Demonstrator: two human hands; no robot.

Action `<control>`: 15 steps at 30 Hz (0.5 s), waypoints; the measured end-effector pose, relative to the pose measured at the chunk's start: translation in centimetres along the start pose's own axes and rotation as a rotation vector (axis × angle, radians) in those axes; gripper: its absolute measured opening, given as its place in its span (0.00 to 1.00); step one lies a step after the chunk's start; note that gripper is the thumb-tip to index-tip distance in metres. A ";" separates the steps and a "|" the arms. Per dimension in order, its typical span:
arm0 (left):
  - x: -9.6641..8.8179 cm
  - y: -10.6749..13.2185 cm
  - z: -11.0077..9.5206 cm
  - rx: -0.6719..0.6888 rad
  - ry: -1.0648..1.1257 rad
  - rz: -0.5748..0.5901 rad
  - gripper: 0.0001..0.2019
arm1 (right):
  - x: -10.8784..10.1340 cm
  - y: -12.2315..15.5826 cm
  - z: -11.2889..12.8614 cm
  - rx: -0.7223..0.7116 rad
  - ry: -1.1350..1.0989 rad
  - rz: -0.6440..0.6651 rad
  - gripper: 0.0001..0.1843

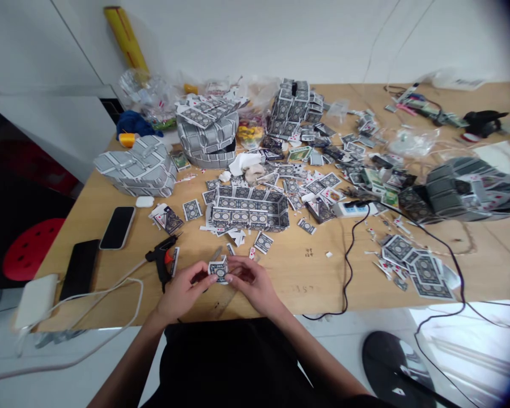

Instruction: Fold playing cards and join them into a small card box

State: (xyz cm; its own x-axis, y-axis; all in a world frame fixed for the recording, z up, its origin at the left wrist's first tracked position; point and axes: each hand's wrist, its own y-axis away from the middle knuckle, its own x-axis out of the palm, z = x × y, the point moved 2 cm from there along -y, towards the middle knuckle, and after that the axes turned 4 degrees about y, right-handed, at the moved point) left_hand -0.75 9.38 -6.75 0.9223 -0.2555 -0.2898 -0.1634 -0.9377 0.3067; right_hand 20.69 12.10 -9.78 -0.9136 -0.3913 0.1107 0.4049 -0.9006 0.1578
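Note:
Both my hands meet near the front edge of the wooden table (289,283). My left hand (182,290) and my right hand (250,283) pinch a small folded piece of playing card (219,269) between their fingertips, each from its own side. Just left of my left hand lies a black and orange glue gun (164,259). Behind the hands stands a low open box made of playing cards (249,211), with loose cards and white scraps scattered around it.
Two dark phones (117,226) (80,268) and a white power bank (36,300) lie at the left. Card-covered shapes (138,165) (208,133) stand at the back left, card piles (420,266) at the right. A white power strip (352,209) trails black cables across the table.

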 end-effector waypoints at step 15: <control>0.1 -2.2 0.0 0.094 -0.217 -0.070 0.11 | -3.0 -0.5 -0.5 -0.041 0.402 -0.254 0.13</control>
State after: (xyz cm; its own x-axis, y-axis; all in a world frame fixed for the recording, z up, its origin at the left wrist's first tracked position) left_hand -0.32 11.42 -7.49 0.8373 -0.2246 -0.4985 -0.1434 -0.9700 0.1962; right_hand 23.24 13.62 -10.68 -0.9292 -0.1922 -0.3157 0.1721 -0.9809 0.0907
